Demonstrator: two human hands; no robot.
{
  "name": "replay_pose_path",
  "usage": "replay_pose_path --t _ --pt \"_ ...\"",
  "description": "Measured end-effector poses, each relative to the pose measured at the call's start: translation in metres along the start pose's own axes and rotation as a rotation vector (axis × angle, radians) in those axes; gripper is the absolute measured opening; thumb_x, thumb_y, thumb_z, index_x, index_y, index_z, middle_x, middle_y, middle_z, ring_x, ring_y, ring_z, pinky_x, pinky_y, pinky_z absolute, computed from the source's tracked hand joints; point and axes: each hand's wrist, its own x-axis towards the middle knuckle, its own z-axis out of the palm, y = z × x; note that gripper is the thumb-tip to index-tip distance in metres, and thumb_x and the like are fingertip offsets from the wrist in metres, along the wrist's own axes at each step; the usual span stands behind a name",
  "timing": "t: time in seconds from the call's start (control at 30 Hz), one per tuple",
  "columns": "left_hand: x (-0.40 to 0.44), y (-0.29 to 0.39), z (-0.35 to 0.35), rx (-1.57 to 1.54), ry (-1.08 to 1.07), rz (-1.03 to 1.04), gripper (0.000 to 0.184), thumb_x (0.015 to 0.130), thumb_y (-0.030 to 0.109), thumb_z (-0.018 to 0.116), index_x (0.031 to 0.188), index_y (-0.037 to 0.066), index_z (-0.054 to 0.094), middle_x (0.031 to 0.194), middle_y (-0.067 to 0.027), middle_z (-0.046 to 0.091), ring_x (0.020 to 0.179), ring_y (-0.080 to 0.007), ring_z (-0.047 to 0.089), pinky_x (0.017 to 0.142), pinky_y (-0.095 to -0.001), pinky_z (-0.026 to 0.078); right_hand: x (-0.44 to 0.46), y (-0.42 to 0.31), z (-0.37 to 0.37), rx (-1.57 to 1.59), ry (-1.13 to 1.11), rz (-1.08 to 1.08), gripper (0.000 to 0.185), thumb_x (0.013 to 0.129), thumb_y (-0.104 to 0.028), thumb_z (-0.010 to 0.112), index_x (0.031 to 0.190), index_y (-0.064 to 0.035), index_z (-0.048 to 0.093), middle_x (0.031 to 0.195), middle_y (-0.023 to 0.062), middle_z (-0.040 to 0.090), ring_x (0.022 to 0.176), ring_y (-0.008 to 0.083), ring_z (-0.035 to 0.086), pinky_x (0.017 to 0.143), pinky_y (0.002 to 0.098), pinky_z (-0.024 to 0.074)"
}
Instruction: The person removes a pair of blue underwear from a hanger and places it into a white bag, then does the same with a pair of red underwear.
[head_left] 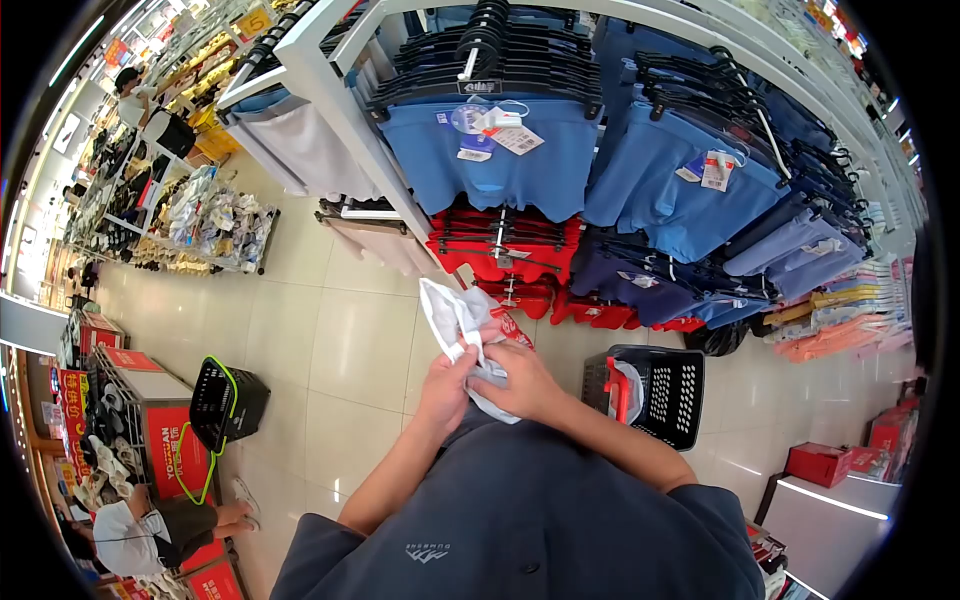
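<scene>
A crumpled white cloth garment (pixel 440 308), its exact kind unclear, is bunched up in front of my chest. My left hand (pixel 443 388) pinches its lower edge between thumb and fingers. Close beside it, my right hand (pixel 522 378) grips the same fabric, with the fingers partly covered by folds. Just beyond the right hand a red piece with white marks (pixel 513 328) shows; I cannot tell whether it is attached to the garment.
Ahead stands a white rack (pixel 380 140) of blue shorts (pixel 490 155) on black hangers, with red garments (pixel 500 250) below. A black basket (pixel 675 395) sits on the floor at right. Another basket with green handles (pixel 225 400) is at left, near a person (pixel 140 535).
</scene>
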Motion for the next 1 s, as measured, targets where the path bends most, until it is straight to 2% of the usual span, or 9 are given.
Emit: replay_pose_path --t 0.07,0.3,0.37,0.5,0.57,0.7,0.83,0.87,1.0 --pt "-0.001 -0.001 0.0 0.13 -0.008 -0.081 0.037 0.1 0.017 0.045 0.129 -0.003 0.054 0.142 -0.0136 0.047 0.128 -0.0236 0.047 0.11 -0.0362 0.034 0.001 -0.001 0.003 0.174 0.091 -0.015 0.038 0.079 -0.026 0.074 0.105 -0.0004 0.062 0.085 0.0133 0.064 0.081 0.0241 0.061 0.071 0.0397 0.0464" --pt "-0.001 0.006 -0.018 0.049 -0.077 -0.096 0.039 0.102 0.018 0.042 0.133 -0.004 0.049 0.134 -0.0139 0.053 0.123 -0.0211 0.049 0.107 -0.0336 0.035 0.017 0.01 0.028 0.37 -0.13 0.385 0.028 0.076 -0.021 0.076 0.087 0.0014 0.065 0.07 0.0085 0.057 0.064 0.0148 0.052 0.062 0.0297 0.043" --pt "0.002 0.003 -0.032 -0.03 -0.132 -0.172 0.045 0.102 0.024 0.041 0.139 -0.003 0.041 0.133 -0.0131 0.052 0.123 -0.0212 0.05 0.107 -0.0337 0.035 0.022 0.014 0.041 0.358 0.067 0.208 0.024 0.078 -0.02 0.074 0.08 0.0014 0.063 0.068 0.0086 0.057 0.066 0.0146 0.055 0.061 0.0309 0.0435" --pt "-0.003 0.004 -0.055 -0.252 -0.121 -0.24 0.049 0.102 0.029 0.037 0.14 -0.002 0.039 0.139 -0.0147 0.047 0.131 -0.0252 0.043 0.111 -0.0376 0.032 0.036 -0.014 0.035 0.426 -0.019 0.358 0.024 0.079 -0.021 0.071 0.081 0.0014 0.063 0.069 0.0103 0.059 0.066 0.0191 0.058 0.061 0.0351 0.0444" --pt "-0.004 0.013 -0.054 -0.281 -0.277 -0.266 0.047 0.103 0.032 0.036 0.138 0.001 0.041 0.138 -0.0149 0.048 0.13 -0.0254 0.043 0.11 -0.0391 0.034 0.04 -0.026 0.034 -0.101 -0.147 0.028 0.015 0.083 -0.013 0.069 0.091 -0.0011 0.067 0.077 0.0043 0.061 0.081 0.0082 0.056 0.068 0.0273 0.0457" --pt "0.001 0.03 -0.053 -0.303 -0.141 -0.246 0.048 0.103 0.035 0.037 0.135 0.001 0.044 0.133 -0.0138 0.052 0.126 -0.0256 0.048 0.107 -0.0391 0.038 0.053 -0.037 0.025 -0.093 -0.17 0.011 0.017 0.082 -0.017 0.07 0.09 -0.002 0.068 0.081 0.0057 0.065 0.078 0.0099 0.057 0.067 0.0283 0.0462" --pt "0.004 0.021 -0.083 -0.451 -0.109 -0.08 0.041 0.102 0.037 0.041 0.114 0.0 0.055 0.099 -0.0095 0.063 0.085 -0.0159 0.06 0.074 -0.0296 0.046 0.054 -0.047 -0.006 0.223 0.014 0.282 0.021 0.084 -0.019 0.069 0.088 0.0008 0.067 0.076 0.0084 0.067 0.066 0.013 0.061 0.063 0.0286 0.0487" --pt "-0.003 0.052 -0.06 -0.157 0.017 -0.129 0.039 0.102 0.036 0.042 0.094 0.001 0.058 0.085 -0.0058 0.059 0.067 -0.0117 0.052 0.06 -0.0255 0.04 0.051 -0.045 -0.011 0.307 0.025 0.346 0.019 0.086 -0.017 0.068 0.089 0.0015 0.067 0.076 0.0058 0.067 0.066 0.0096 0.059 0.063 0.0259 0.0477" --pt "-0.01 0.075 -0.076 -0.035 -0.113 0.046 0.04 0.103 0.03 0.041 0.086 -0.002 0.058 0.08 -0.0097 0.058 0.056 -0.0094 0.042 0.055 -0.0231 0.035 0.046 -0.046 -0.034 0.444 0.105 0.454 0.013 0.087 -0.009 0.068 0.093 0.0011 0.063 0.078 0.0013 0.066 0.068 0.0044 0.057 0.062 0.0214 0.0458"
